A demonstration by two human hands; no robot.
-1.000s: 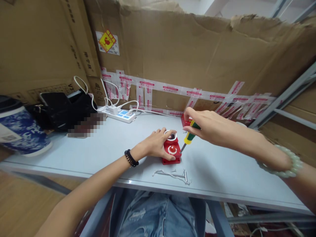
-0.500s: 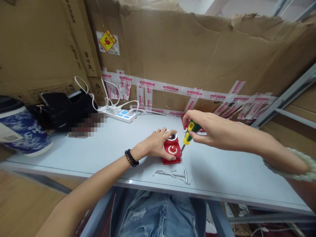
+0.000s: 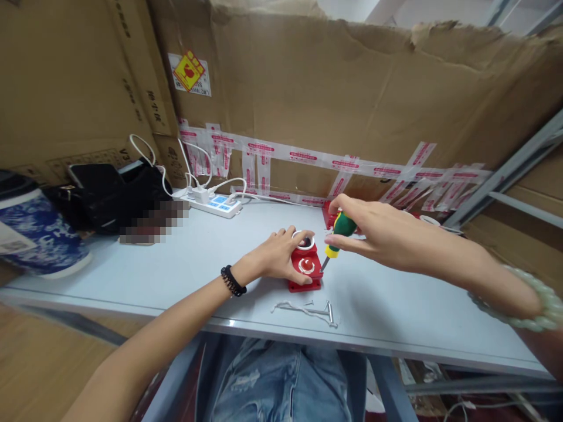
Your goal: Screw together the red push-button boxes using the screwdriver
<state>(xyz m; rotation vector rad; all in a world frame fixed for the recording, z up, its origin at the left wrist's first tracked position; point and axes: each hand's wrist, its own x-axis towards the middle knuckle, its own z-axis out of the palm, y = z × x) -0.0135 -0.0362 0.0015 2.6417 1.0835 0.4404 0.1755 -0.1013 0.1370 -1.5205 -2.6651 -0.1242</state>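
Note:
A red block-shaped part (image 3: 313, 258) with a white ring (image 3: 303, 240) and a round red knob (image 3: 307, 265) rests on the table. My left hand (image 3: 284, 255) grips it from the left, thumb along the near side and fingers by the ring. In my right hand (image 3: 360, 225) is a screwdriver (image 3: 333, 251) with a green and yellow handle, tilted, its tip at the right edge of the red part. Whatever the tip meets is too small to make out. Closer to the table's front edge lie a metal T-shaped tool (image 3: 329, 312), a white string and small screws (image 3: 309, 303).
Another red part (image 3: 328, 214) sits behind my right hand, partly hidden. A white power strip (image 3: 220, 206) with cables stands at the back left, near a black bag (image 3: 109, 202) and a blue-white cup (image 3: 41, 234). Taped cardboard (image 3: 329, 99) walls the back.
The screwdriver's handle has turned within my right hand, showing more green, and the fingers have shifted on it. My left hand keeps its hold on the red part.

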